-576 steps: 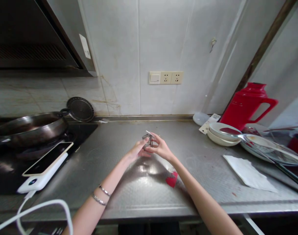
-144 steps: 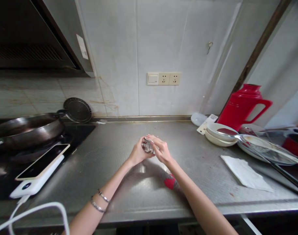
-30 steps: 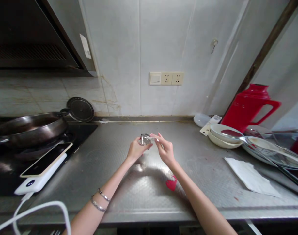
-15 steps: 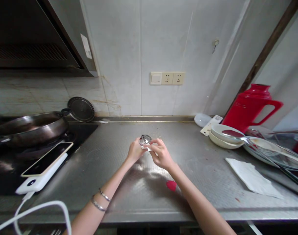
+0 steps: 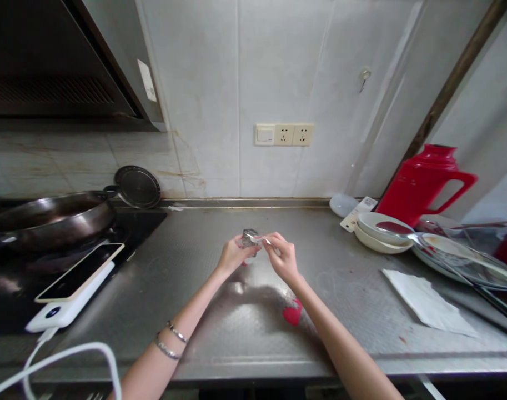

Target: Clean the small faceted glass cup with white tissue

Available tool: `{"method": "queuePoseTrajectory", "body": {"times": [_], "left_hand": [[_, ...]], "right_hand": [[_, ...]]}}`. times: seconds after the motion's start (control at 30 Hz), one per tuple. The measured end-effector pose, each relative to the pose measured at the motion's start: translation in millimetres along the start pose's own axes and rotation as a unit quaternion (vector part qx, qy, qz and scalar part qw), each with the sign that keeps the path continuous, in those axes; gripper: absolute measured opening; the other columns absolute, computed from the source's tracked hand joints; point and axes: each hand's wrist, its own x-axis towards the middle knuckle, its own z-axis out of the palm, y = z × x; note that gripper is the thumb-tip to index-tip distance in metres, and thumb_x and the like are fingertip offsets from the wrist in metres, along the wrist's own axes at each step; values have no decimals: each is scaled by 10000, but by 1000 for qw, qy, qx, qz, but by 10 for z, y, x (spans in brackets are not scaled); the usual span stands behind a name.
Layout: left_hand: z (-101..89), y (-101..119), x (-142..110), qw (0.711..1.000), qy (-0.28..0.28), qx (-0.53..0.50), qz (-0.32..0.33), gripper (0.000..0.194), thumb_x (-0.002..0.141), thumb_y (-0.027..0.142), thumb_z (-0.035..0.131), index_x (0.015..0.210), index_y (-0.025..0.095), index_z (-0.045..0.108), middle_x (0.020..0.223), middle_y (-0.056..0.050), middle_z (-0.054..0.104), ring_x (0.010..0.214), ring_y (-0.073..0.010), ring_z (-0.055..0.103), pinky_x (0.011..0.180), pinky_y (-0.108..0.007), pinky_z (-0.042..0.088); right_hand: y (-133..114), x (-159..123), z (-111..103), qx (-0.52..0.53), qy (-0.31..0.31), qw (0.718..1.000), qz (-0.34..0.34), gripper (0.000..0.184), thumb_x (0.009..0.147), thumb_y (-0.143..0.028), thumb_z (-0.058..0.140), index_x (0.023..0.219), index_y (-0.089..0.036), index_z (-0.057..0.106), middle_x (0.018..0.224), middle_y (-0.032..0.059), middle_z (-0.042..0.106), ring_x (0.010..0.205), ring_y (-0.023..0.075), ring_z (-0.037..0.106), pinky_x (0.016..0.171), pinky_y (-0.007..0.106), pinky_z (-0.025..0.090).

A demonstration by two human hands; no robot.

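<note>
My left hand [image 5: 232, 255] is closed around a small, shiny, clear-and-dark faceted object [image 5: 249, 236], held above the steel counter; its exact kind is too small to tell. At its right side my right hand [image 5: 281, 254] pinches a thin whitish piece [image 5: 259, 239], which looks like film or paper and reaches to the object. On the counter below the right forearm lies a flat red piece [image 5: 292, 314], partly hidden by that arm. A small red spot shows just below the left hand.
To the left, a phone [image 5: 82, 272] rests on a white power bank [image 5: 70, 311] beside a steel pan [image 5: 65, 219] on the cooktop. At right are a folded white napkin [image 5: 428, 303], stacked bowls [image 5: 380, 244] and a red thermos [image 5: 420, 183]. A steel counter [image 5: 186, 250] lies between.
My right hand has drawn a little to the right, away from the left hand, with the whitish piece now stretched between. More of the red piece shows beside the right forearm.
</note>
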Motion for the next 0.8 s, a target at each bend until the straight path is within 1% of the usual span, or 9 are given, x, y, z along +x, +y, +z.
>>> {"method": "queuePoseTrajectory", "body": {"times": [0.07,0.13,0.23,0.3,0.4,0.47,0.53,0.67,0.8], "left_hand": [[-19,-8,10,999,-12,-31,-11,558,586,508,795,945,116,627,627,15,596,432,-78,504,354,-196,466],[-25,-4,5,996,-29,-79,-26,565,604,548,769,938,121,611,619,37,557,393,-47,435,385,-228,502],[-3,9,-26,986,-60,-151,-34,550,628,530,761,977,144,584,729,18,578,480,-59,496,483,-275,563],[30,3,-52,982,-79,-171,-29,523,628,461,783,996,156,570,800,-2,593,561,-80,543,540,-289,577],[93,-47,-79,980,-85,-178,-28,617,596,326,818,1115,184,518,917,-37,611,688,-120,595,600,-288,574],[131,-103,-79,980,-71,-181,-31,831,556,249,833,1266,223,402,990,-53,611,745,-140,608,616,-286,565],[158,-161,-62,982,-62,-176,-30,994,527,222,840,1346,243,277,1024,-61,606,753,-145,607,603,-275,549],[164,-234,-20,987,-51,-154,-5,1023,478,234,851,1308,239,253,1092,-74,580,753,-126,600,616,-239,512],[129,-232,-41,984,-59,-169,4,1013,505,241,826,1308,224,208,1129,-92,564,836,-125,599,686,-223,501]], "right_hand": [[13,12,-9,23,10,998,51,301,902,-355,503,762,-196,716,686,34,663,646,171,593,620,273,475],[48,34,-24,38,47,993,105,329,895,-392,504,742,-177,701,660,23,663,611,167,581,578,260,460],[126,70,-44,7,132,980,147,359,897,-431,483,862,-158,713,706,35,690,625,177,589,569,256,455],[180,82,-40,-34,154,977,141,382,899,-447,470,944,-157,715,749,52,709,624,177,589,567,254,449],[233,79,16,-76,119,983,119,401,907,-453,445,951,-164,721,737,57,712,580,163,568,545,246,428],[232,68,83,-95,83,985,120,415,913,-448,427,885,-160,724,678,49,694,544,154,548,529,242,408],[201,57,160,-102,50,985,130,427,913,-434,417,787,-153,713,625,40,669,528,149,535,518,238,385],[106,45,295,-87,5,985,151,437,916,-392,394,654,-159,656,564,19,627,513,142,511,489,229,330],[49,51,366,-86,7,983,161,398,910,-341,389,652,-164,635,565,13,616,522,142,511,493,229,312]]}}
